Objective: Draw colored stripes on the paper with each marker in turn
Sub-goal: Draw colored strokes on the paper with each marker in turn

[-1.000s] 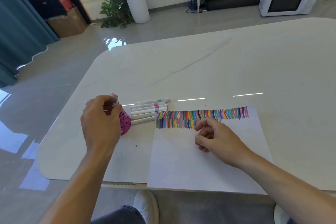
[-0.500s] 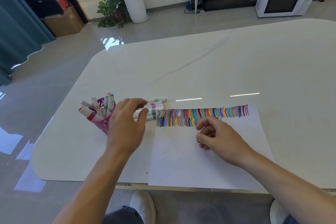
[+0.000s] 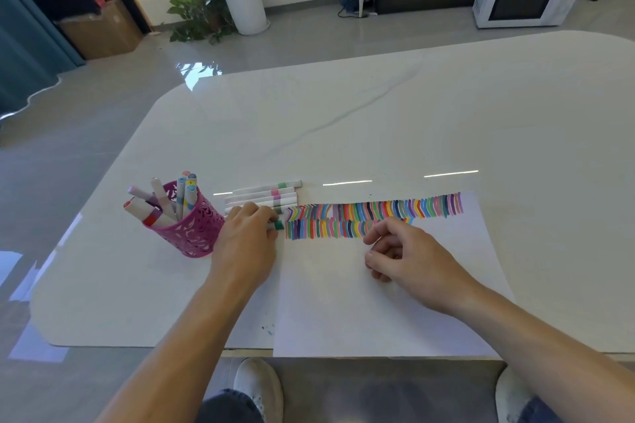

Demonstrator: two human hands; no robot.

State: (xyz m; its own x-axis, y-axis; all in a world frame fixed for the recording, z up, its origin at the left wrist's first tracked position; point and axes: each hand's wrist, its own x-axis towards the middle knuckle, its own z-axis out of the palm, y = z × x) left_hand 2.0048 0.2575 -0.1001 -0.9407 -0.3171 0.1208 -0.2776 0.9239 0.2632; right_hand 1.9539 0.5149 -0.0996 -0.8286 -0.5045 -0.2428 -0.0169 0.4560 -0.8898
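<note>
Marker (image 3: pixel 279 225) — likely light, stiff, slick — at ten o'clock of the paper (image 3: pixel 343 306): your left hand (image 3: pixel 245 247) pinches its barrel; right hand (image 3: pixel 412 257) slack, empty.

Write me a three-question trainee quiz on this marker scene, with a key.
1. Multiple choice: the left hand pinches A) an eraser, B) the green-banded marker, C) a ruler.
2. True or false: the right hand lies over the paper and holds nothing.
3. Fill the blank: the upright markers stand in a ____ cup.
Key: 1 B; 2 true; 3 pink.
</note>
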